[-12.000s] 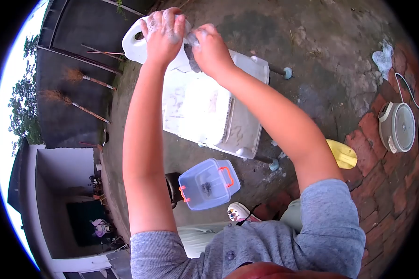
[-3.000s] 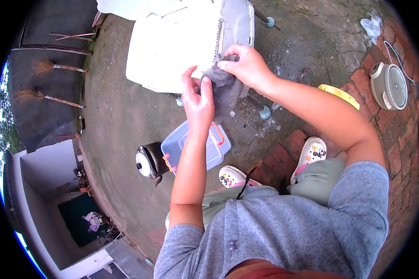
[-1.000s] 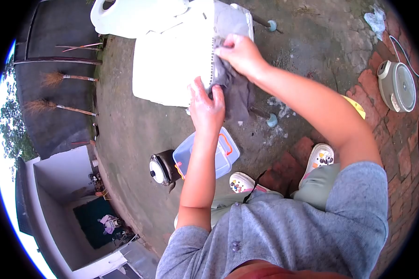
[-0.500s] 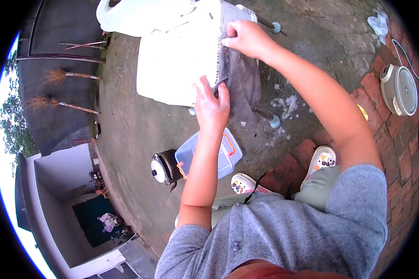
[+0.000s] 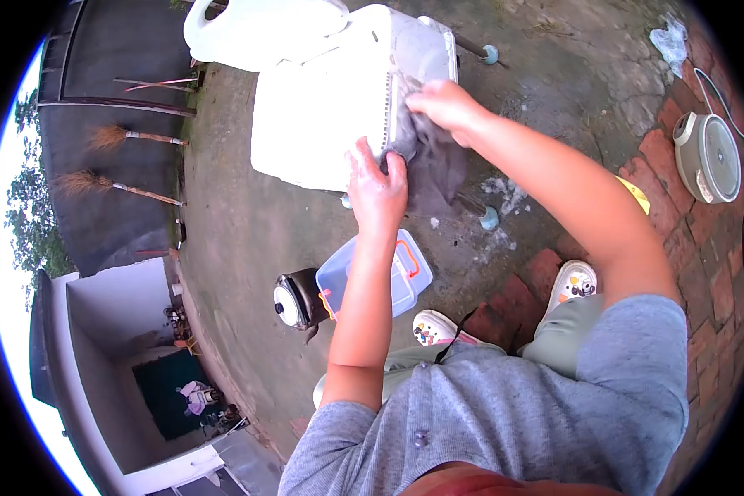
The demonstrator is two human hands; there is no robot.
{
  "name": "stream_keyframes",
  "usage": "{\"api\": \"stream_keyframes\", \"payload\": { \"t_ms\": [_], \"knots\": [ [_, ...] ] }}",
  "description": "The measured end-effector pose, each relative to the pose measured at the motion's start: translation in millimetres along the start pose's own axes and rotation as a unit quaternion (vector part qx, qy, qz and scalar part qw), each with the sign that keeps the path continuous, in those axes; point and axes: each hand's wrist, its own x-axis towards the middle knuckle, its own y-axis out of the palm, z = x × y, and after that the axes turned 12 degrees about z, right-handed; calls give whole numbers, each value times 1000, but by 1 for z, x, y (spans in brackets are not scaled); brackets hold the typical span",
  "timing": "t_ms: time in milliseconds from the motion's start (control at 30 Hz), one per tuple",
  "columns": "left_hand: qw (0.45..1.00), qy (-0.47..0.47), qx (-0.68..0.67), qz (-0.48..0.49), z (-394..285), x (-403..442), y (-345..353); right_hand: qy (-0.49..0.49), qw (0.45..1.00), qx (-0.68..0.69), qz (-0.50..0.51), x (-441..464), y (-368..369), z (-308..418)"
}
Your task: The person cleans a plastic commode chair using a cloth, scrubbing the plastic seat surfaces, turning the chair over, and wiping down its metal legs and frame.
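A white plastic piece [image 5: 314,124], broad and overexposed, stands on legs with pale blue feet; a row of small notches runs along one edge. Over its side hangs a grey cloth [image 5: 438,169]. My right hand [image 5: 448,109] is closed on the upper part of the cloth, bunching it beside the notched edge. At the near corner, my left hand [image 5: 376,186] rests with thumb and fingers apart, the fingers on the white surface and the thumb by the cloth. Whether the thumb pins the cloth is hidden.
A clear plastic box [image 5: 405,289] with orange handles and a kettle [image 5: 293,299] stand on the ground below my left arm. To the right are a round-lidded appliance [image 5: 709,159] on bricks and a plastic bag [image 5: 670,45]. Brooms [image 5: 140,192] lean at the left wall.
My right hand has moved slightly down and right along the edge, pulling the cloth into a bunch. My left hand has stayed at the corner.
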Motion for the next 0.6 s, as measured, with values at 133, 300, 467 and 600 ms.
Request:
{"api": "stream_keyframes", "payload": {
  "t_ms": [133,300,467,600],
  "knots": [
    [999,42,13,-30,2,2,5,-63,997,-33,-5,-14,-9,-6],
    [999,34,11,-32,-1,0,4,-201,972,-109,-54,13,-8,5],
    [1000,0,1,9,-1,1,1,-151,978,-129,-60,16,-6,13],
    [999,28,13,-8,-1,0,3,-68,996,-43,-36,10,2,19]
  ]
}}
